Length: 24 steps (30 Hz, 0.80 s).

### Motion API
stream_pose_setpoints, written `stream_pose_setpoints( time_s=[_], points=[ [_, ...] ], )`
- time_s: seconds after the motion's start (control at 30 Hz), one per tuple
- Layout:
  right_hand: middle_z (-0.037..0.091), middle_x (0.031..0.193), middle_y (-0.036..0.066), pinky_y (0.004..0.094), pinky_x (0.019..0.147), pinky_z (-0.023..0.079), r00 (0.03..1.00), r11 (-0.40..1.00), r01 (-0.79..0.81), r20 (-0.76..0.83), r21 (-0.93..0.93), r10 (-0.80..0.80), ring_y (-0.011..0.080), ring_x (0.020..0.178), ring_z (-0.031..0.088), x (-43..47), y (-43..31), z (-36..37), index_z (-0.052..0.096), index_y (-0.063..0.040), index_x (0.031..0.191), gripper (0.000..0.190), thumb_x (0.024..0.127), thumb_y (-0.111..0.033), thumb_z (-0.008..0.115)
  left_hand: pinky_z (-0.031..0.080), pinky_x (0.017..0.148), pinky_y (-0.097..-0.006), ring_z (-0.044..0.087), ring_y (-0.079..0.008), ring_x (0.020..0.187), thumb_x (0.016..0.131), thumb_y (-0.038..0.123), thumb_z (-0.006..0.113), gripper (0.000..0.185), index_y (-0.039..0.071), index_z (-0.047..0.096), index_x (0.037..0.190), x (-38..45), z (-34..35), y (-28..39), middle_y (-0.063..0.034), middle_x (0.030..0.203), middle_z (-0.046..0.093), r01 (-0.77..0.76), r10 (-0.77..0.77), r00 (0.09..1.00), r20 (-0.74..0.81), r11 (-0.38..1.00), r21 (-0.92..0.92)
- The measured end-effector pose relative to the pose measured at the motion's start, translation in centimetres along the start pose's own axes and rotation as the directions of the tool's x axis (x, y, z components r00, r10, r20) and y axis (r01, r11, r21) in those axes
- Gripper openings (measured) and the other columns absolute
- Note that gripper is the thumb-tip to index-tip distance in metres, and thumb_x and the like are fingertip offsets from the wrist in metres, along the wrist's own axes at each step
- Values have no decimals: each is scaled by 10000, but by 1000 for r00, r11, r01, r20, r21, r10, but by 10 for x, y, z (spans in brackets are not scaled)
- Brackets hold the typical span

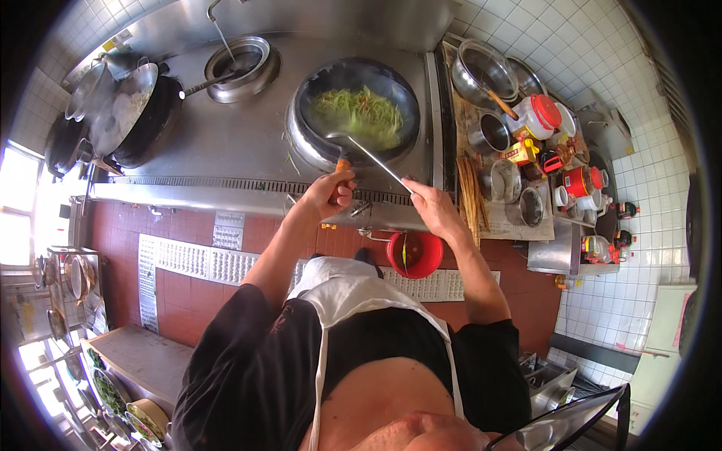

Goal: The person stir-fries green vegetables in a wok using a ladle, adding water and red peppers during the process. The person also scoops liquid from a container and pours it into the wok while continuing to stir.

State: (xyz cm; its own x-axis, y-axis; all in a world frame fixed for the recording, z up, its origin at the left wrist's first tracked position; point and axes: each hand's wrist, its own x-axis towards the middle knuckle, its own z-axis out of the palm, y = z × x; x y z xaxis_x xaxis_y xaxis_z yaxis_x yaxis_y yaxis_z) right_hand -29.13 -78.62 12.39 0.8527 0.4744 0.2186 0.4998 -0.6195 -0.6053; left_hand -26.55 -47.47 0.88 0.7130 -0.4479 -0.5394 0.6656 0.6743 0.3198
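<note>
A large black wok (403,101) sits on the steel range, with shredded green vegetables (361,113) and a few orange-red bits in it. The food looks blurred, and a light haze hangs over it. My left hand (330,194) grips the wok's handle (343,164), which has an orange covering, at the near rim. In my right hand (434,206) is the long metal shaft of a cooking ladle (375,159). Its head lies inside the wok at the near side of the vegetables.
A steaming wok (135,107) stands at the range's left. A ladle with a pale-tipped handle (208,84) rests across a metal pot (242,65) under a tap. Seasoning containers (536,115) and bowls crowd the right counter, beside a bamboo brush (468,191). A red bucket (428,259) stands below.
</note>
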Motion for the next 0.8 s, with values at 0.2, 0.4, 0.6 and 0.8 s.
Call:
stream_pose_setpoints(
  time_s=[0.2,0.4,0.6,0.8],
  points=[
    [469,700,-80,248,478,367,833,746,-541,127,389,538,34,563,424,23,64,29,645,-125,1514,432,1096,-142,539,376,469,-227,474,-54,579,1097,436,644,443,95,574,1372,11,-41,-18,-80,994,709,-201,198,979,39,962,182],
    [507,673,-63,259,372,327,706,545,-589,51,597,707,54,468,441,155,132,50,540,-125,1595,496,1101,-104,502,532,627,-264,658,-154,791,1099,571,565,611,98,541,1487,-25,-123,-71,-115,1165,735,-215,257,953,-163,948,237],
    [727,884,186,461,629,572,982,978,-190,-15,-87,189,308,727,725,196,105,134,574,-76,1538,466,1075,-130,561,606,794,-335,722,-216,978,1078,404,653,496,57,550,1417,-198,-352,-211,-121,1179,701,24,247,676,-694,934,356],
    [620,692,149,447,643,513,940,939,-297,119,-173,319,270,643,625,90,68,23,717,-165,1406,359,1076,-181,575,606,804,-351,716,-219,966,1064,357,656,407,71,608,1349,-398,-441,-333,-100,1107,693,605,114,536,-836,639,475]
  ],
)
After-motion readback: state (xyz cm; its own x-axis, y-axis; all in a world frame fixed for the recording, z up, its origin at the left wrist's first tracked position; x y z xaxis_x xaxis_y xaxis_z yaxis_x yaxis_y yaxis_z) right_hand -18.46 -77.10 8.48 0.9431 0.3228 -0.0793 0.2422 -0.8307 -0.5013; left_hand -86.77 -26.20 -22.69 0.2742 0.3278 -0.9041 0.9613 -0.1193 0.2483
